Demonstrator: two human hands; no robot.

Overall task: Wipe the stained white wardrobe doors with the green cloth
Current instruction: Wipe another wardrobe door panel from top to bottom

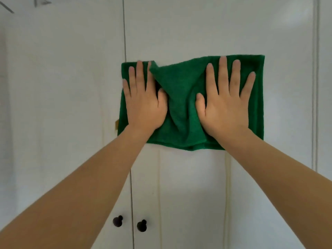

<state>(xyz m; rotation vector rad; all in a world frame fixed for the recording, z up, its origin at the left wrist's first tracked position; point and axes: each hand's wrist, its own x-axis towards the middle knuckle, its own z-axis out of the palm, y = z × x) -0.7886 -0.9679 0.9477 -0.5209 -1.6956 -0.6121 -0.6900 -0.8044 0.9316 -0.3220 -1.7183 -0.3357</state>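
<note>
Pressing flat against the white wardrobe doors — both hands, fingers straight and spread, palms down on the green cloth. Lying over the cloth's left part, the left hand, its index finger partly tucked under a raised fold of fabric, its thumb touching that fold. Lying over the right part, the right hand, all five fingers in plain sight and fanned apart. Bunching into a ridge between the two hands, the cloth; elsewhere lying flat on the door, mostly on the right-hand door, with its left edge just overlapping the vertical gap between the doors. Hiding much of the cloth's lower edge, both wrists and forearms, which are running out of the picture at the bottom corners.

Peeking out at the cloth's left edge, a small brownish patch — too small and too covered to tell what it is. Not making out any clear stains on the doors themselves; the surface looking blurred and evenly pale. Sitting low down on either side of the gap, two dark round knobs, the left one close to the left forearm. Showing at the top left corner, some thin grey lines, cut off by the frame and unidentifiable.
</note>
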